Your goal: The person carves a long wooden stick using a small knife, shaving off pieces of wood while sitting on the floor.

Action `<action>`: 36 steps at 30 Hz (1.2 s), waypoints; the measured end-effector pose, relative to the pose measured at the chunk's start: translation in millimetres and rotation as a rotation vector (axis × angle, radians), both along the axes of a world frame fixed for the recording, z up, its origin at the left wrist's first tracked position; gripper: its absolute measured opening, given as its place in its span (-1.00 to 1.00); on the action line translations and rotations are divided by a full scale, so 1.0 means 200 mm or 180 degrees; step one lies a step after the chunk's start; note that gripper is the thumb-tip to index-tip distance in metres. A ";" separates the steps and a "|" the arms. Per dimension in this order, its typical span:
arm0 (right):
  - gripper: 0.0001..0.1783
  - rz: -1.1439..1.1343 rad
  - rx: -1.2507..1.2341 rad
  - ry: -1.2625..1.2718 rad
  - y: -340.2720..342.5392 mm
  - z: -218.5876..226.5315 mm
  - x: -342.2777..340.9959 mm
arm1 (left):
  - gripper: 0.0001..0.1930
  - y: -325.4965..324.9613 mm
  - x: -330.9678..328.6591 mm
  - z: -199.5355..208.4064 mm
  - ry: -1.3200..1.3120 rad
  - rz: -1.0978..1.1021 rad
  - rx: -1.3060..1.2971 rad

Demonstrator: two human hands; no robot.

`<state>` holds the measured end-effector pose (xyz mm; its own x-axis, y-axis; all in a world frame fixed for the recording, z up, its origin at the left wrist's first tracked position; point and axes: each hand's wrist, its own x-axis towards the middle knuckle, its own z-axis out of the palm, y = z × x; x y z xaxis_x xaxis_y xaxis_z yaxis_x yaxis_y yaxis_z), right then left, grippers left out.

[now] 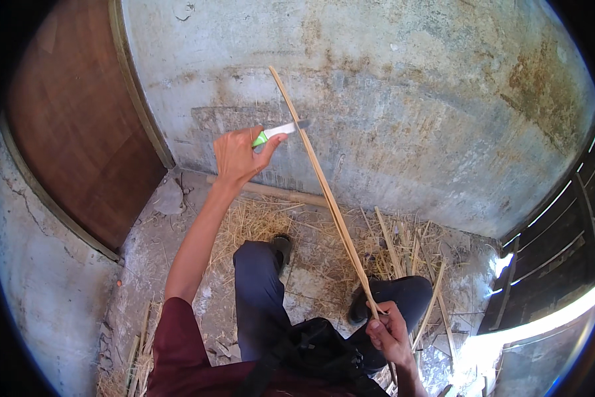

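Note:
My left hand, arm stretched forward, is closed around a knife with a green and white handle. Its short blade meets a long, thin bamboo strip, roughly a third of the way down from the far tip. Near my right knee, my right hand grips the strip's near end between thumb and fingers. The strip slants from there up and leftward across the wall behind it. Below the blade it looks split into two lengths lying close together.
Straw-like shavings cover parts of the floor. Several loose strips lean by my right knee. A pole lies along the foot of the stained wall. To the left is a brown door; dark slats stand at the right.

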<state>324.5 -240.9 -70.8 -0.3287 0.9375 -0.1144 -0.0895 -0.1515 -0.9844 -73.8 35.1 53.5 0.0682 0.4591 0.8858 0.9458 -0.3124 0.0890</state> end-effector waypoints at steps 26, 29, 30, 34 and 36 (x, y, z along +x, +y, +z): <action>-0.68 -0.1089 0.0607 -0.1838 0.12 -0.07 0.33 | -0.16 0.44 -0.74 -0.42 0.0259 0.2137 -0.1432; -0.69 -0.1090 0.0514 -0.1459 0.12 -0.08 0.30 | -0.14 0.45 -0.68 -0.37 -0.0414 0.1548 -0.1766; -0.69 -0.1069 0.0494 -0.1453 0.13 -0.06 0.28 | -0.16 0.46 -0.67 -0.35 -0.1091 0.0974 -0.2114; -0.68 -0.1011 0.0259 -0.0866 0.14 -0.01 0.21 | -0.18 0.41 -0.47 -0.32 -0.2120 -0.0106 -0.2267; -0.68 -0.1100 0.0231 -0.0696 0.14 0.00 0.22 | -0.25 0.21 -0.10 -0.16 -0.0142 0.0442 -0.0436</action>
<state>367.5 -212.7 -70.0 0.0315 0.9966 -0.0761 0.0896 -0.0786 -0.9929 -93.1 77.8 20.9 -0.0421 0.5778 0.8151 0.9731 -0.1612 0.1645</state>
